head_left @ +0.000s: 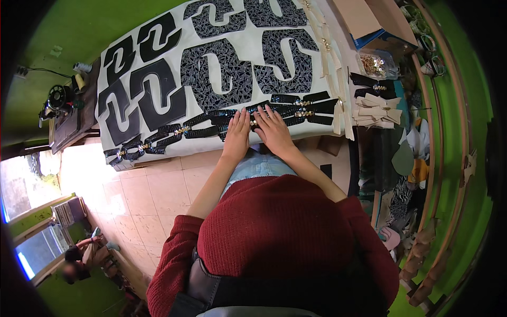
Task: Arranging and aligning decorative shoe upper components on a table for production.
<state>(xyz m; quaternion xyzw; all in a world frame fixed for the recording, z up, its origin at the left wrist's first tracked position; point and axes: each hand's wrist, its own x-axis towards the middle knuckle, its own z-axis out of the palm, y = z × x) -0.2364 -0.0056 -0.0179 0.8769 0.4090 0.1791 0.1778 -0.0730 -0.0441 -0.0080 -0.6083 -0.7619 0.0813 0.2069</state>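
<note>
Along the near edge of the white-covered table (211,141) runs a row of black sequined bow-shaped straps (203,131), each with a gold ornament (182,130) at its middle. My left hand (237,134) lies flat on straps at the middle of the row, fingers stretched out. Beside it, my right hand (273,131) rests on the same row with its fingers straight and slightly spread. A gold ornament (253,123) shows between the two hands. What lies directly beneath my palms is hidden.
Plain black cut pieces (158,87) and black-and-silver patterned ones (203,68) cover the table beyond. Beige bows (376,111) are stacked at right, near a bag of gold ornaments (374,64) and a cardboard box (377,21). A sewing machine (57,98) stands left. A person (87,256) is at lower left.
</note>
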